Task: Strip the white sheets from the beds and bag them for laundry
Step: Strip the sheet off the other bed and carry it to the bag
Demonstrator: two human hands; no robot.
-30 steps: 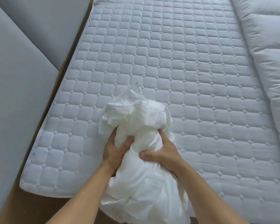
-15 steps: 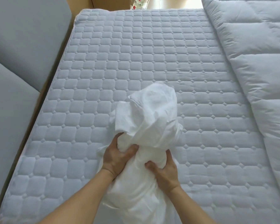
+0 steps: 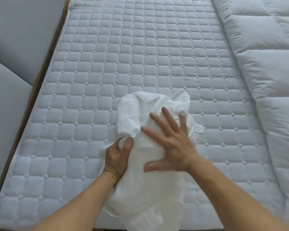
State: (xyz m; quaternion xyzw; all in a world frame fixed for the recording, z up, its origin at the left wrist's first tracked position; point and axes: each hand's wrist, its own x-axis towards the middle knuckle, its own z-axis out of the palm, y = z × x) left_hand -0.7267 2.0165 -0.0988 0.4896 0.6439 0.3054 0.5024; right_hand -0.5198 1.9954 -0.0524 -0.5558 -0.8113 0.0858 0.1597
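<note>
Soft, even daylight, faint shadows; the right hand [image 3: 173, 144] is motion-blurred (edges bow from the wide lens).

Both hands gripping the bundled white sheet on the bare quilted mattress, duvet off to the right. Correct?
Not quite. In the head view only the left hand grips the bundled white sheet; the right hand is open, fingers spread over it. The rest stands: the sheet is on the bare quilted mattress, with the duvet off to the right.
</note>
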